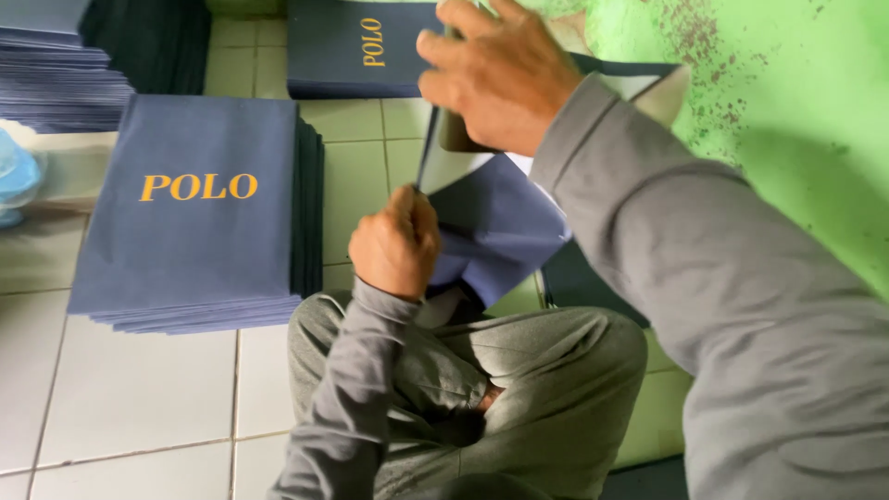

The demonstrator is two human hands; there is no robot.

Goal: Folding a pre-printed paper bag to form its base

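While left hand (396, 243) pinches the navy paper sheet (495, 227) edge in a fist, right hand (495, 74) presses flat above, fingers together.

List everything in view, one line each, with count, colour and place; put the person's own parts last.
Stack of flat paper bags: one, navy with gold lettering, on the floor at left.
Second bag stack: one, navy, top centre.
Loose sheet pile: one, blue-grey, top left corner.
Bag being folded: one, navy, between the hands.
Floor tiles: white, below.
Wall: green, stained, at right.
Trousers: grey, legs crossed.
Left hand: fist pinching the bag.
Right hand: pressing the bag, grey sleeve.
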